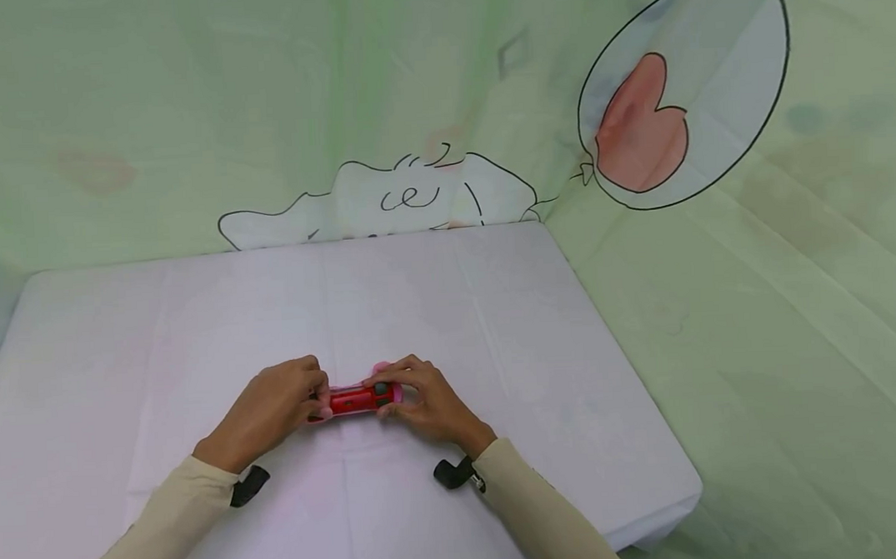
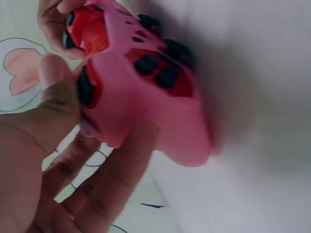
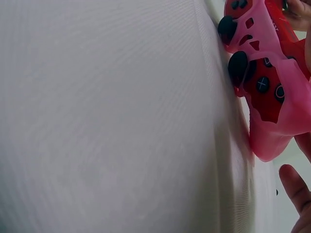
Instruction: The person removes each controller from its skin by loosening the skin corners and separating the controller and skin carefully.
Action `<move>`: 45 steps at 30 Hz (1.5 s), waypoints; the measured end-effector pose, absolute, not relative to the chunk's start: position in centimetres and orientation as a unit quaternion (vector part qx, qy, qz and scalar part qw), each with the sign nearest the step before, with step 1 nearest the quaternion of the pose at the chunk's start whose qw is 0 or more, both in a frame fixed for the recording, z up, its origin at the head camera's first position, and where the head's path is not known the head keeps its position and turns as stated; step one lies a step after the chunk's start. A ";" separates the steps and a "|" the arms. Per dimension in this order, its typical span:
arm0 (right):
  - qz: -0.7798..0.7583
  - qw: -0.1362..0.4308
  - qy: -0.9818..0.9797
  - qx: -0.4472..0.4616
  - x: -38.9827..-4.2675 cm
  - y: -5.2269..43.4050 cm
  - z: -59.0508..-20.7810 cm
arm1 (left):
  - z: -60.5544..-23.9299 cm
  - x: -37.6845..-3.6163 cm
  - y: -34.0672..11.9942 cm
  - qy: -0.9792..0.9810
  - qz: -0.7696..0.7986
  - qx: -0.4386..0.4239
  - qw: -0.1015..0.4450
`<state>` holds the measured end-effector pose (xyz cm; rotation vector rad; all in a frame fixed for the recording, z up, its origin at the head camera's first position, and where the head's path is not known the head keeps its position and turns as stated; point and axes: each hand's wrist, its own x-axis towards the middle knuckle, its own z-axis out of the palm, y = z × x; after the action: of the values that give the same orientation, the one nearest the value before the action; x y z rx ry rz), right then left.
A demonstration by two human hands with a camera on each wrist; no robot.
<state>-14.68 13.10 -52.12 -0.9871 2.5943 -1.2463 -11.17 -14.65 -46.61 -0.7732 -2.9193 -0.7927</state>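
Observation:
A red game controller point(image 1: 354, 400) sits in a pink soft cover point(image 2: 141, 107), low over the white tabletop with its trigger side facing me. My left hand point(image 1: 284, 399) pinches its left end; in the left wrist view the thumb lies by the triggers and a finger runs along the pink grip. Around the right end, my right hand point(image 1: 431, 401) grips with thumb and fingers on opposite sides. Dark thumbsticks point(image 3: 238, 67) and face buttons point(image 3: 263, 84) show through openings in the cover. Part of the right hand lies outside the right wrist view.
A white cloth point(image 1: 217, 323) covers the table, with its right edge sloping down to a front corner. Behind and beside it hangs a green curtain point(image 1: 185, 116) printed with a heart balloon point(image 1: 726, 109). Black wrist devices point(image 1: 452, 473) stick out under the sleeves.

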 end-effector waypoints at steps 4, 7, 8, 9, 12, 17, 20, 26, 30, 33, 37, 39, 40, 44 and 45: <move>-0.414 0.054 0.849 -0.323 -14.6 13.0 -52.2 | -47.8 -10.5 -15.3 -0.929 -0.273 -0.246 0.053; -0.410 0.052 0.852 -0.322 -14.6 13.0 -52.2 | -48.5 -9.9 -15.8 -0.924 -0.280 -0.246 0.081; -0.408 0.051 0.853 -0.322 -14.5 13.0 -52.1 | -48.7 -9.7 -16.0 -0.923 -0.282 -0.247 0.090; -0.408 0.050 0.853 -0.322 -14.5 13.0 -52.1 | -48.9 -9.5 -16.1 -0.922 -0.284 -0.245 0.097; -0.404 0.051 0.855 -0.321 -14.5 13.0 -51.9 | -49.4 -9.0 -16.7 -0.920 -0.288 -0.239 0.116; -0.410 0.051 0.852 -0.323 -14.5 13.1 -52.0 | -50.5 -8.7 -17.4 -0.916 -0.306 -0.223 0.134; -0.415 0.053 0.849 -0.322 -14.4 13.1 -52.1 | -50.9 -8.9 -17.5 -0.909 -0.338 -0.205 0.133; -0.428 0.067 0.845 -0.314 -14.5 13.1 -52.1 | -51.6 -8.9 -17.6 -0.888 -0.416 -0.164 0.105; -0.420 0.081 0.844 -0.323 -14.5 13.3 -52.1 | -52.0 -8.9 -17.5 -0.882 -0.425 -0.175 0.103; -0.401 0.082 0.847 -0.340 -14.5 13.4 -52.4 | -52.2 -8.9 -17.2 -0.887 -0.405 -0.198 0.102; -0.389 0.051 0.841 -0.372 -14.7 13.5 -52.7 | -52.2 -8.8 -17.0 -0.895 -0.389 -0.195 0.096; -0.396 0.028 0.836 -0.378 -14.8 13.5 -52.7 | -52.2 -8.8 -16.9 -0.899 -0.387 -0.184 0.091; -0.400 0.018 0.835 -0.378 -14.9 13.6 -52.6 | -52.1 -8.9 -16.9 -0.900 -0.387 -0.180 0.089; -0.420 0.003 0.838 -0.349 -15.2 13.5 -52.1 | -52.0 -9.2 -16.7 -0.898 -0.396 -0.165 0.096; -0.424 0.002 0.841 -0.336 -15.2 13.5 -52.0 | -52.0 -9.3 -16.7 -0.896 -0.401 -0.162 0.100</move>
<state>-15.24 13.50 -51.95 -1.0536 2.6385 -1.3312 -9.26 -16.68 -51.98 -0.4789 -2.6482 -1.1847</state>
